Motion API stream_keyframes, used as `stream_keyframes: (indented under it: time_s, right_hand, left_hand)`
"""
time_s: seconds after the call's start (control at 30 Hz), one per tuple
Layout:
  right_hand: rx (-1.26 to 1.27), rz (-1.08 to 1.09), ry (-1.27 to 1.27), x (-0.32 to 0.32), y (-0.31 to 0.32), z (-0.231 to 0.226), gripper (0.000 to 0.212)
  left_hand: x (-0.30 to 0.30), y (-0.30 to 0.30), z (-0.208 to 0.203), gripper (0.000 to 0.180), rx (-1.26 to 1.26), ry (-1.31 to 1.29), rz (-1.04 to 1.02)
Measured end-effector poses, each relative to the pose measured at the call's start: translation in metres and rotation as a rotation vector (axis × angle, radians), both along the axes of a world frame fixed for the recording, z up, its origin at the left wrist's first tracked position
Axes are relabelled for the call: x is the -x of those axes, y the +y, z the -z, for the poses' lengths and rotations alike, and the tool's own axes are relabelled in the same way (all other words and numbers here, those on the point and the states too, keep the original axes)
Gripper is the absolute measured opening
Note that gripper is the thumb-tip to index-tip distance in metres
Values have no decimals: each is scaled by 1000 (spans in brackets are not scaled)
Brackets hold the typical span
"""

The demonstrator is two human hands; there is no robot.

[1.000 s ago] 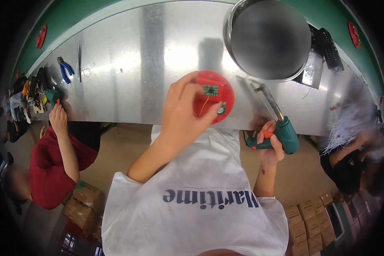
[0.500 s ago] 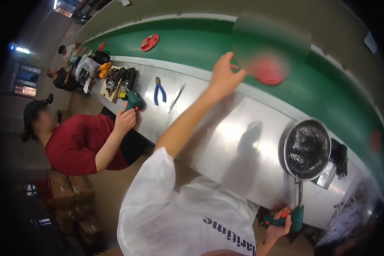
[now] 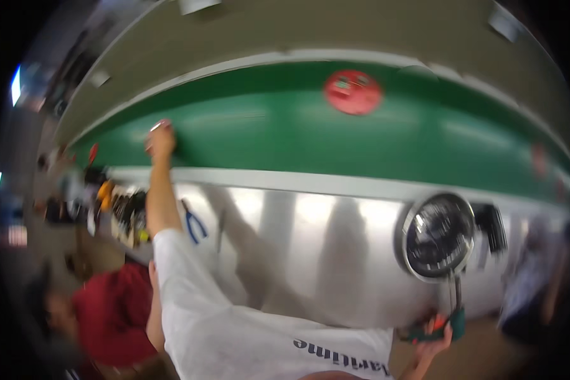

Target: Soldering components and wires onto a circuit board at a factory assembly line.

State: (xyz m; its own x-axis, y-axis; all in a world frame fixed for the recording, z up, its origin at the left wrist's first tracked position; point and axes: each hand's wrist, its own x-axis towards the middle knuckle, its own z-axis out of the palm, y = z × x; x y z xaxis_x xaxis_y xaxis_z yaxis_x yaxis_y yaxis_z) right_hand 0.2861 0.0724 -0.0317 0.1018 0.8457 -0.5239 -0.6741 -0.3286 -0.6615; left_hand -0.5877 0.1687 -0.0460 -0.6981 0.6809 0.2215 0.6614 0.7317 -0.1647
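Observation:
My left arm stretches out over the green conveyor belt (image 3: 253, 126). At its end my left hand (image 3: 163, 144) closes on a small red part (image 3: 162, 123), mostly covered by the fingers and blurred. Low on the right, my right hand (image 3: 434, 339) grips a green pistol-shaped power screwdriver (image 3: 457, 324) with red buttons. The tool's metal shaft points up to the rim of a round steel bowl (image 3: 404, 244), which holds dark, shiny small pieces. Further along the belt lies a round red part (image 3: 353, 94) with small fittings on it, away from both hands.
Blue-handled pliers (image 3: 195, 225) and a thin tool (image 3: 220, 231) lie on the metal bench (image 3: 304, 253). A black object (image 3: 491, 228) sits beside the bowl. Left, a co-worker in a dark red shirt (image 3: 117, 313) is close to my arm, near a cluttered tray (image 3: 130, 218).
My left hand has swung left along the belt and now closes on a red part. The view has turned and blurred. My right hand still holds the power screwdriver by the bowl.

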Motion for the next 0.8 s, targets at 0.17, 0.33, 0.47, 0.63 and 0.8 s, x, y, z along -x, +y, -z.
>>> stream_keyframes:
  time_s: [0.17, 0.33, 0.47, 0.63, 0.8]
  right_hand:
    - [19, 38, -28, 22, 13, -15, 32]
    - [-25, 65, -29, 28, 13, -22, 25]
    - [-74, -26, 10, 27, 12, -17, 29]
    - [-118, -40, 154, 19, 9, -11, 24]
    - [-168, -77, 190, 15, 7, -4, 24]
  left_hand:
    - [17, 17, 5, 26, -13, -1, 137]
    - [-208, 45, -30, 25, -215, -232, 956]
    - [-377, -24, -52, 25, 191, -523, 1313]
    - [-506, -79, -64, 35, 258, -371, 1811]
    - [-550, -80, -72, 34, 179, -431, 1784]
